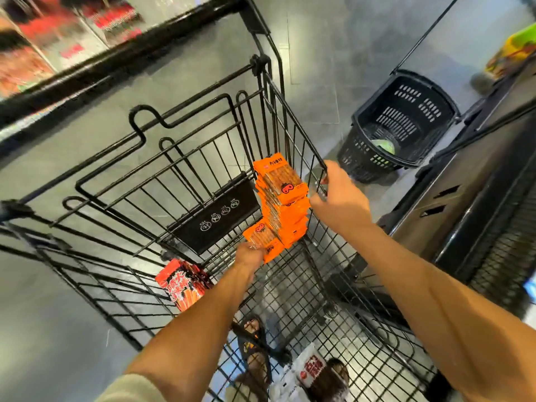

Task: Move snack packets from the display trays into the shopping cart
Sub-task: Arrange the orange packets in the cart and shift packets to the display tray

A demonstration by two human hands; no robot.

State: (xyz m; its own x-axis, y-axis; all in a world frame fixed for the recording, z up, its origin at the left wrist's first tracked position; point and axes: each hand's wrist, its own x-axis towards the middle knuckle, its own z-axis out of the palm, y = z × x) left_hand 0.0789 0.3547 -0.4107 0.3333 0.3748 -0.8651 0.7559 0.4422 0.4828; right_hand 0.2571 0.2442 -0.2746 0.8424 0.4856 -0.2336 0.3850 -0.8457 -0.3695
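Orange snack packets (285, 204) stand as a tall stack inside the shopping cart (185, 181), in its far right corner, leaning against the right wire wall. At the foot of the stack a loose orange packet (265, 242) tilts toward the near left. The left grip (249, 256) has it by its near edge, fingers curled closed round it. The right grip (339, 198) sits at the cart's right rim, just beside the top of the stack. Its fingers hook over the top wire and close on it, while the thumb points toward the packets — whether it touches them I cannot tell. Both forearms reach in from the near side.

Lower in the cart, a red snack packet (182, 285) lies against the left side, and a white packet with red print (309, 369) lies on the mesh floor at the near end. A black warning plate (216, 219) hangs on the cart's far flap. On the floor to the far right stands a black plastic basket (397, 126) with something green inside.
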